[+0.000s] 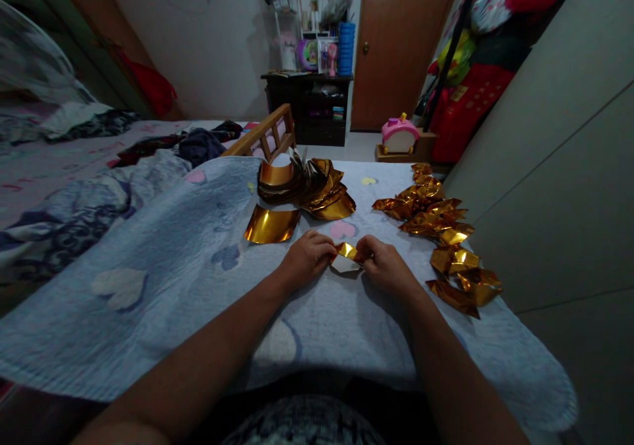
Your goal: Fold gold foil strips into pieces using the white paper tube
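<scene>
My left hand (310,257) and my right hand (384,260) grip the two ends of a small piece of folded gold foil paper (347,265). Its shiny gold side shows along the top and a pale side below. Fingers on both hands are closed at its edges. Beyond the left hand, a single curved gold sheet (272,225) rests on the blue heart-patterned blanket (188,300). Just past it sits a pile of gold foil sheets (317,184). Right of my hands lies a row of folded gold foil pieces (436,217).
A bed with rumpled bedding (84,187) is on the left, near a wooden rail (262,135). A dark cabinet (307,108) stands at the back beside a brown door (401,55). A pink toy case (399,135) and red bags (470,108) are at the right.
</scene>
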{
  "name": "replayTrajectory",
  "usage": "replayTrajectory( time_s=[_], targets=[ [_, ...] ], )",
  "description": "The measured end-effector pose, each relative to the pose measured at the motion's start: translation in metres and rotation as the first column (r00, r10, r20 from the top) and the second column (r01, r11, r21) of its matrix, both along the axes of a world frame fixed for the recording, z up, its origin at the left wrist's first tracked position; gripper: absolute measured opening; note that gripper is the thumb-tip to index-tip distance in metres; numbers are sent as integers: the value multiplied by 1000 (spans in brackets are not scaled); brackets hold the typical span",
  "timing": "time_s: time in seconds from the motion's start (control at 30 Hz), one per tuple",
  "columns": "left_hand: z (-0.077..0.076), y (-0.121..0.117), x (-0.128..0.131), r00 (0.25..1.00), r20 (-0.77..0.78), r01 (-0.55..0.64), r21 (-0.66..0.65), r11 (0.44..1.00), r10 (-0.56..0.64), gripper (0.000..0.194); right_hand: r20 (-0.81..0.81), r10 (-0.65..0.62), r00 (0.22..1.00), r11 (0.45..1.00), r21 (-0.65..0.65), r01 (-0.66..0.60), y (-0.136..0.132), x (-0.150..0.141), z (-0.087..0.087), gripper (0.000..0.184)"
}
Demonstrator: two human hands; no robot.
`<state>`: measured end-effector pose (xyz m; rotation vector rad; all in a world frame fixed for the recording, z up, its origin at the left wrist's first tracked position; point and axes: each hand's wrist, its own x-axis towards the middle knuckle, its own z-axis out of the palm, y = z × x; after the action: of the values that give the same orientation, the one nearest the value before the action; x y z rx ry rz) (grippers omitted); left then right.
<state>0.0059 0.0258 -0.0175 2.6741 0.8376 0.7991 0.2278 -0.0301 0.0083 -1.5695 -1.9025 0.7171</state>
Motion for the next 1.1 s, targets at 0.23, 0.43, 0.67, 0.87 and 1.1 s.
replayTrajectory(
  time_s=[0.23,0.43,0.67,0.87,1.1],
  targets=[
    [1,-4,-2,998,-21,55,9,998,-55,17,161,168,973,984,36,-176,-7,-2,7,28],
    [-4,-3,-4,999,-5,42,6,999,-42,14,71,87,994,996,29,-90,-5,-2,-3,25],
    [-6,-2,-4,999,32,12,-14,1000,-12,14,119,83,989,988,119,-97,-2,1,-7,20],
    [-5,-3,-4,999,45,23,-24,999,-22,15,56,-24,998,986,167,14,-2,-1,-10,24],
    [-6,-3,-4,999,43,20,-23,1000,-19,14,146,-8,989,988,152,-15,-1,0,-6,26]
  ],
)
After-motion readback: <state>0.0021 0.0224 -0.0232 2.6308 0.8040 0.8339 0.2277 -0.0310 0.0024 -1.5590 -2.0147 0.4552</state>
